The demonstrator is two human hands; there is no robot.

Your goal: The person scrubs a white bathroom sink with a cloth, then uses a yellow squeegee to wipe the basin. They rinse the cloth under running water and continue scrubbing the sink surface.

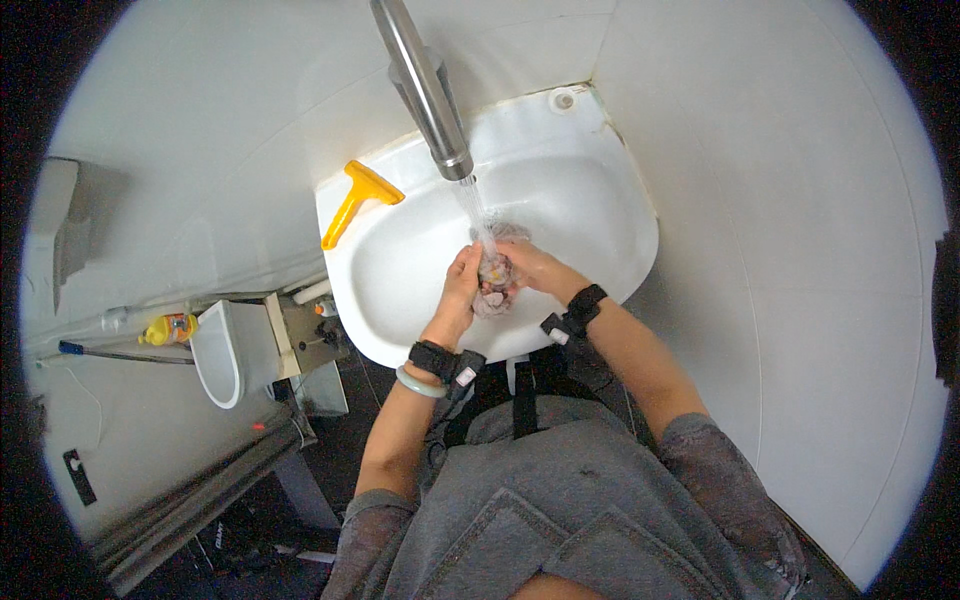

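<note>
Both of my hands are over the white ceramic washbasin (390,300), under the stream of water (471,201) from the metal faucet (427,90). Between them is a wet, bunched, sheer cloth-like item (493,304), greyish pink with a small yellow patch. My left hand (460,279) grips it from the left side, thumb pointing up towards the faucet. From the right, my right hand (531,264) holds it too, with its fingers partly hidden. Part of the same greyish material seems to spread beyond the fingers, towards the drain. What exactly the item is, I cannot tell.
A yellow squeegee (358,199) lies on the basin's left rim. Walls rise close behind and on the right (750,225). To the left stand a white cistern-like fixture (232,356), a yellow bottle (171,328) and a long blue-ended handle (120,352).
</note>
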